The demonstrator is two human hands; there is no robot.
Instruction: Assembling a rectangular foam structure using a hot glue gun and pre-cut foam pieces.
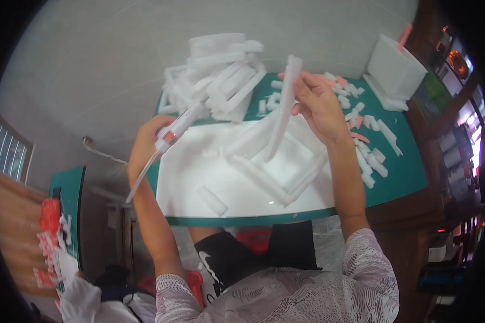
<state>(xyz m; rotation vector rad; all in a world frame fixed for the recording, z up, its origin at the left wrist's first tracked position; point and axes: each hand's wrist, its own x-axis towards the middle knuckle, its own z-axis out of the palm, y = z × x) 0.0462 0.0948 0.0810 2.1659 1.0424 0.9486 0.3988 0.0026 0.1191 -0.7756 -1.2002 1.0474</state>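
My left hand is wrapped round a white hot glue gun with a small red light on its side. A thin pale strip trails from its rear along my wrist. Between the fingers and thumb of my right hand is a long white foam strip, tilted and nearly upright. Its lower end hangs over a square white foam frame on the white board; whether the two touch, I cannot tell. A short foam piece lies near the board's front edge.
Foam frames are piled at the back left of the green table. Loose white foam scraps and pink bits cover its right side. A white foam box stands at the far right corner. Another person is at lower left.
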